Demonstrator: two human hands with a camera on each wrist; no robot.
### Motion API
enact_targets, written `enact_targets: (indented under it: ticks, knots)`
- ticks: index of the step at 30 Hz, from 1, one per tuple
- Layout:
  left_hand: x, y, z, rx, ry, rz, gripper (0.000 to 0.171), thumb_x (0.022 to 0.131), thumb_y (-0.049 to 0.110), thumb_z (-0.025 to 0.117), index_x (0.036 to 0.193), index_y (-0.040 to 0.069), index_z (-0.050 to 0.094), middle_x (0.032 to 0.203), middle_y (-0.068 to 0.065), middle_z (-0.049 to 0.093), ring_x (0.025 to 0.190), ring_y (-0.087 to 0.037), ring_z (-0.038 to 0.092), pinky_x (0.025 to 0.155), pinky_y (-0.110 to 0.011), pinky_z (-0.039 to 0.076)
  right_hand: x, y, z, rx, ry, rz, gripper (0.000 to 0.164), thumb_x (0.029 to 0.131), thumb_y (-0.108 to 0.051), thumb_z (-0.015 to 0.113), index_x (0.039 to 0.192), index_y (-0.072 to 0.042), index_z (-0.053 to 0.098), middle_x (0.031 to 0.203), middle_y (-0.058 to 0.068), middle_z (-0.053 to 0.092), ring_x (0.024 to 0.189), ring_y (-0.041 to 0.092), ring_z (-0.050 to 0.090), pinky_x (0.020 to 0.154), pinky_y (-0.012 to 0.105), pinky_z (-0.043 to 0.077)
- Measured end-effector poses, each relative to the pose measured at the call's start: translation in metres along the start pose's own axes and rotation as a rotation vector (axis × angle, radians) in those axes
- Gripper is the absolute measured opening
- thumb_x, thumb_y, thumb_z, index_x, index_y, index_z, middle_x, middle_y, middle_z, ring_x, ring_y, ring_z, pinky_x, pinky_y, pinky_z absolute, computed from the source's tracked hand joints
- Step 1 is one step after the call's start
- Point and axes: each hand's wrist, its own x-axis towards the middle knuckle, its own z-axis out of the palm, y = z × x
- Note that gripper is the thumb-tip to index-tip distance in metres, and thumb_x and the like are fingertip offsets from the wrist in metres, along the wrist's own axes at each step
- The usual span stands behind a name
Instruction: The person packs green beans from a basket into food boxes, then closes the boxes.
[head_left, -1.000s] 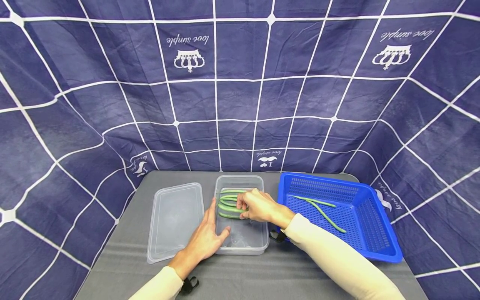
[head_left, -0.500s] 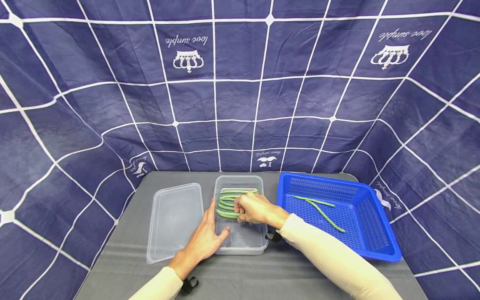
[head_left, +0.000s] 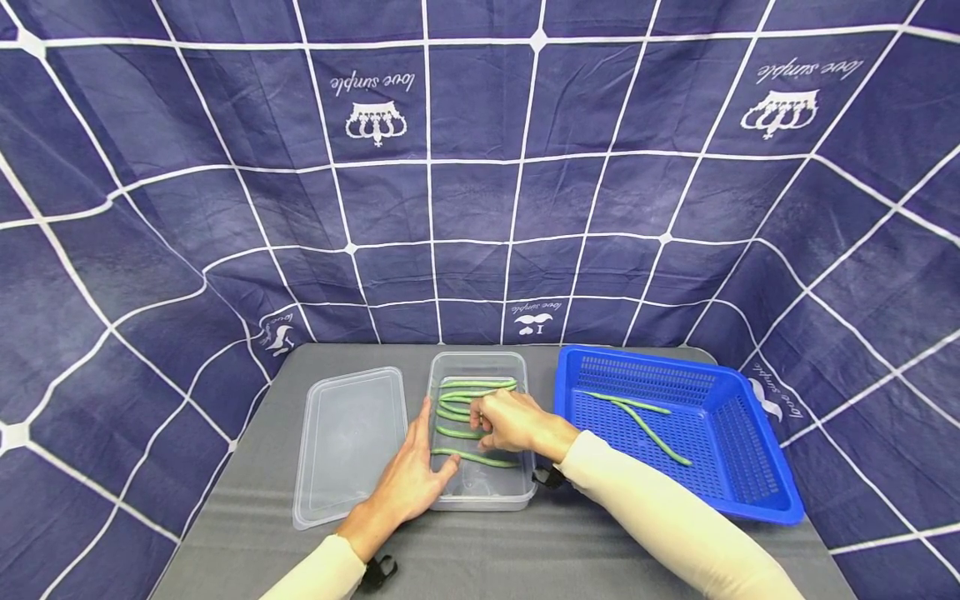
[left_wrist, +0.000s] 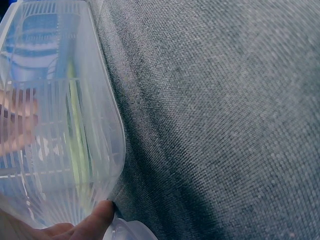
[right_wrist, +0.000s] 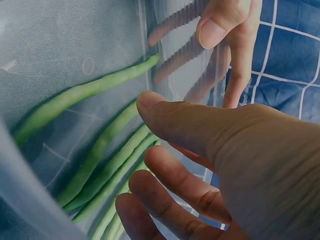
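Several green beans (head_left: 474,457) lie crosswise in a clear plastic container (head_left: 491,502). One bean (right_wrist: 85,95) lies apart from the others, nearer the person. My right hand (head_left: 510,422) is over the middle of the container, and in the right wrist view its thumb and bent fingers are apart with nothing between them. The thumb tip overlaps the end of a second bean (right_wrist: 102,140). At the container's left side is my left hand (head_left: 411,477), fingers straight along the outer wall and thumb over the rim. In the left wrist view, a fingertip (left_wrist: 103,211) touches the container's corner.
To the left lies a clear lid (head_left: 352,446) flat on the grey cloth (head_left: 247,517). A blue perforated basket (head_left: 761,500) with two green beans (head_left: 651,432) stands at the right. Blue checked cloth (head_left: 480,200) hangs behind and at both sides.
A bean has come away from the one beside it and now lies nearer the person in the container. My right hand has shifted slightly left. My left hand stays in place.
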Motion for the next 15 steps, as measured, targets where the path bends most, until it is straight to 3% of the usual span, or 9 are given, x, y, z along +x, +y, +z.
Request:
enact_targets:
  ticks: [11,14,15]
  knots:
    - [-0.001,0.002,0.0,0.006,0.0,-0.005,0.113,0.104,0.041,0.081,0.188,0.011,0.011,0.182,-0.026,0.044,0.156,-0.053,0.061,0.121,-0.067,0.057,-0.012,0.007,-0.011,0.045,0.043,-0.005,0.023,0.092,-0.026,0.102,0.106,-0.025,0.084,0.09,-0.011,0.078,0.081,0.006,0.071,0.073,0.045,0.066]
    - [-0.001,0.002,0.0,0.0,-0.001,-0.007,0.113,0.105,0.042,0.08,0.188,0.012,0.011,0.182,-0.027,0.044,0.156,-0.054,0.061,0.121,-0.068,0.057,-0.011,0.017,-0.011,0.08,0.049,-0.02,0.02,0.094,-0.029,0.1,0.105,-0.028,0.083,0.09,-0.014,0.078,0.083,0.006,0.073,0.073,0.047,0.066]
    - [-0.001,0.002,0.0,-0.003,-0.001,-0.007,0.113,0.105,0.042,0.08,0.188,0.012,0.011,0.183,-0.027,0.043,0.156,-0.054,0.061,0.121,-0.069,0.057,-0.005,0.034,0.003,0.089,0.076,-0.051,0.019,0.097,-0.036,0.098,0.104,-0.03,0.082,0.09,-0.017,0.077,0.083,0.005,0.072,0.072,0.044,0.065]
